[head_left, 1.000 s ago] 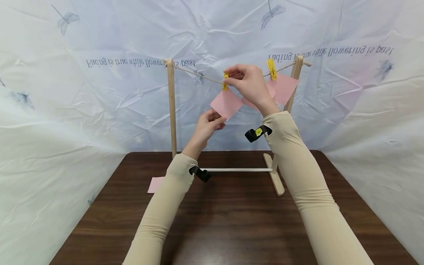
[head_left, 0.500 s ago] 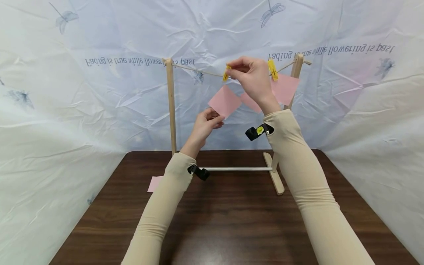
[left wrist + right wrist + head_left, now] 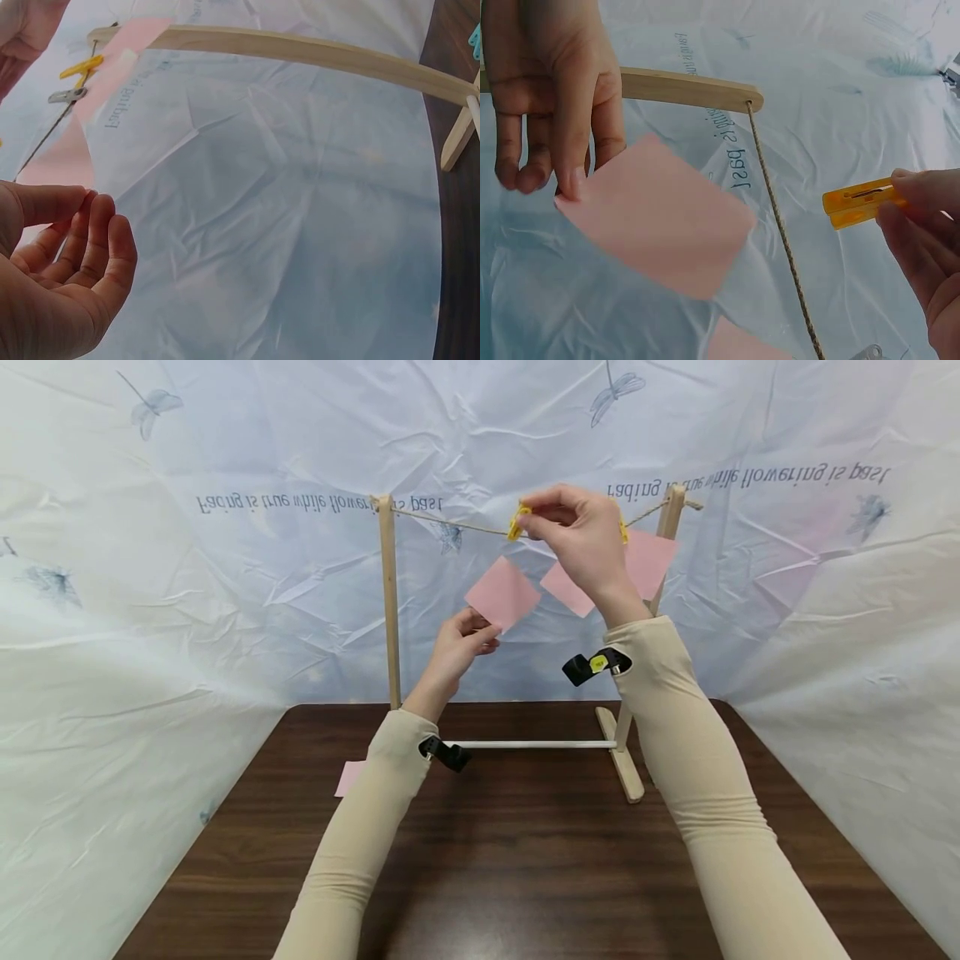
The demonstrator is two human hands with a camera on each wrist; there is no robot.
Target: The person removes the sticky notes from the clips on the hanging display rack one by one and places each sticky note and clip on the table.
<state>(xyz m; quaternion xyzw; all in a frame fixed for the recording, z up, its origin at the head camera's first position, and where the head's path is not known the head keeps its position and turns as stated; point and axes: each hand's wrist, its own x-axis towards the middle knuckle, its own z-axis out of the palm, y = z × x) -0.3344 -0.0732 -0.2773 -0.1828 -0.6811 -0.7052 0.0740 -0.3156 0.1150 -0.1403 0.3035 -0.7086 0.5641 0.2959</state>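
My left hand (image 3: 457, 652) pinches a square pink paper (image 3: 502, 593) by its lower corner. The sheet stands on its point, a little below the rope (image 3: 450, 522). Above it, my right hand (image 3: 588, 539) pinches a yellow clothespin (image 3: 517, 521) between thumb and fingers. In the right wrist view this clothespin (image 3: 859, 204) is apart from both rope and paper. Farther right, two more pink papers (image 3: 567, 589) hang from the rope. A second yellow clothespin (image 3: 82, 69) and a grey clip (image 3: 67, 95) sit on the rope there, the yellow one partly behind my right hand.
The rope runs between two wooden posts (image 3: 389, 602), joined low down by a white bar (image 3: 532, 745). Another pink paper (image 3: 349, 778) lies on the dark wooden table (image 3: 487, 860), partly under my left forearm. A teal clip (image 3: 475, 41) shows at the left wrist view's edge.
The yellow clothespin in my right hand has come off the paper's top corner and moved slightly up and right. My left hand has drawn the paper slightly left. The rope has risen a little.
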